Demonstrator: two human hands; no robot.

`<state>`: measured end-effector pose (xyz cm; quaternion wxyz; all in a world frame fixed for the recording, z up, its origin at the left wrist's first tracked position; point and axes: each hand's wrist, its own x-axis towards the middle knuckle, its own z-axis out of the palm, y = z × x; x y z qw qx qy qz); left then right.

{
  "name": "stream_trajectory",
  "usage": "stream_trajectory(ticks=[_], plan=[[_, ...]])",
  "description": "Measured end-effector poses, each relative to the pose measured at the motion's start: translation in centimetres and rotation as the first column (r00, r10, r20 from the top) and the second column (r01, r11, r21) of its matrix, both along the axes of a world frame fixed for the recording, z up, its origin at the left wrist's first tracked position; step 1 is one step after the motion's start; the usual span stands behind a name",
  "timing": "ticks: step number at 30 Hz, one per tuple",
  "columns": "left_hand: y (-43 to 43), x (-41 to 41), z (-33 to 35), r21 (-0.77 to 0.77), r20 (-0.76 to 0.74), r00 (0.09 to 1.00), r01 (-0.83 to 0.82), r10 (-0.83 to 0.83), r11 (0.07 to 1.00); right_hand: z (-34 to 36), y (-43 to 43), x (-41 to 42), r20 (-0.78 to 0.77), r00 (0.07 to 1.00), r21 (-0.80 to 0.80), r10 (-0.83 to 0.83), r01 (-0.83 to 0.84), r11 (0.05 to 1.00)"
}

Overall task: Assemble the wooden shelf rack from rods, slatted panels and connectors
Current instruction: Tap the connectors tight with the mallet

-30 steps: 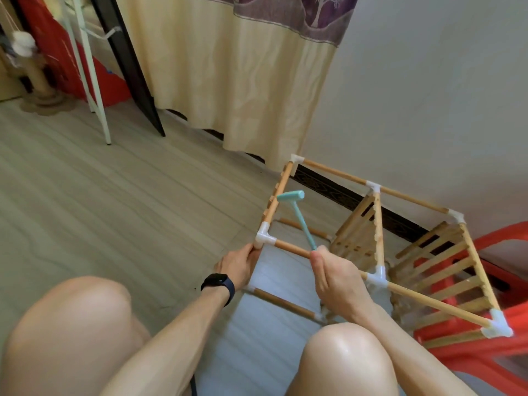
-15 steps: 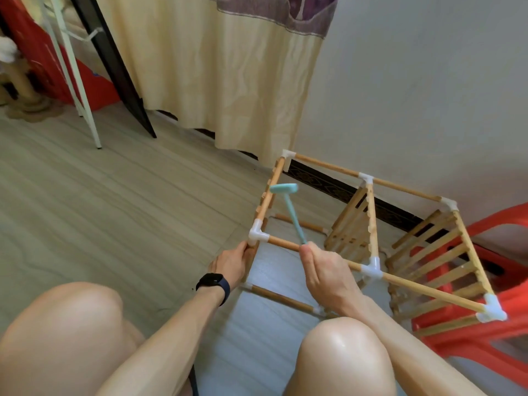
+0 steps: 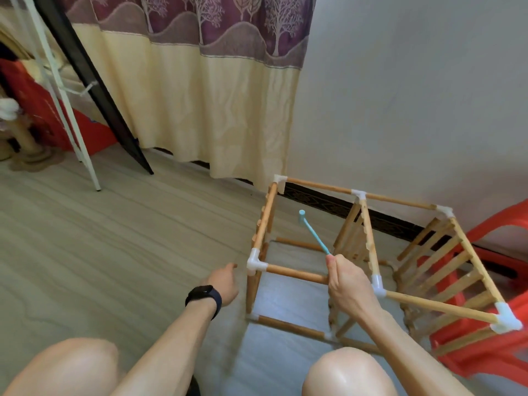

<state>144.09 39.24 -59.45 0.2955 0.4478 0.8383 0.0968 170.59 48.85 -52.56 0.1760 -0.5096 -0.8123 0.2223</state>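
Teal mallet [image 3: 314,235] gripped in right hand [image 3: 347,284] mid-frame, left hand [image 3: 224,281] slack, empty beside rack [image 3: 320,186]; red chair [image 3: 483,358] against it lower right.

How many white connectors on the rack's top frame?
6: far-left connector, far-middle connector, far-right connector on the wall-side rail; near-left connector, near-middle connector beside the right hand gripping the hammer, near-right connector on the near rail. Lower joints partly hidden, not counted.

The right hand [image 3: 347,284] grips a small teal hammer [image 3: 314,236] by the handle, with its head above the wooden rack [image 3: 297,274] on the floor [image 3: 114,252]. The left hand [image 3: 223,281] hangs loose beside a white corner connector [image 3: 255,262], apart from it.
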Motion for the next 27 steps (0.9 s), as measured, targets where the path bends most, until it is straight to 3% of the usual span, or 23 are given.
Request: stream_trajectory(ticks=[4, 8, 11, 18, 27], plan=[[3.2, -1.4, 4.2, 0.201, 0.142, 0.973, -0.206, 0.18, 0.958, -0.1, -0.8, -0.2, -0.039, 0.997, -0.009, -0.067, 0.066, 0.998], [5.7, 0.1, 7.7, 0.345, 0.094, 0.996, -0.034, 0.001, 0.938, -0.3, -0.7, -0.2, 0.166, 0.981, -0.103, -0.101, 0.119, 0.988], [6.5, 1.8, 7.3, 0.328, -0.012, 0.994, 0.106, -0.108, 0.939, -0.5, -1.1, 0.0, 0.243, 0.964, -0.136, -0.107, 0.143, 0.98], [6.6, 4.5, 4.1, 0.203, -0.315, 0.947, 0.134, -0.064, 0.97, 1.0, 1.4, -1.9, 0.123, 0.984, -0.209, -0.13, 0.154, 0.966], [7.0, 4.2, 4.1, 0.214, -0.281, 0.957, 0.133, -0.069, 0.968, 1.5, 7.0, -8.3, 0.127, 0.991, -0.009, 0.027, -0.026, 1.0]])
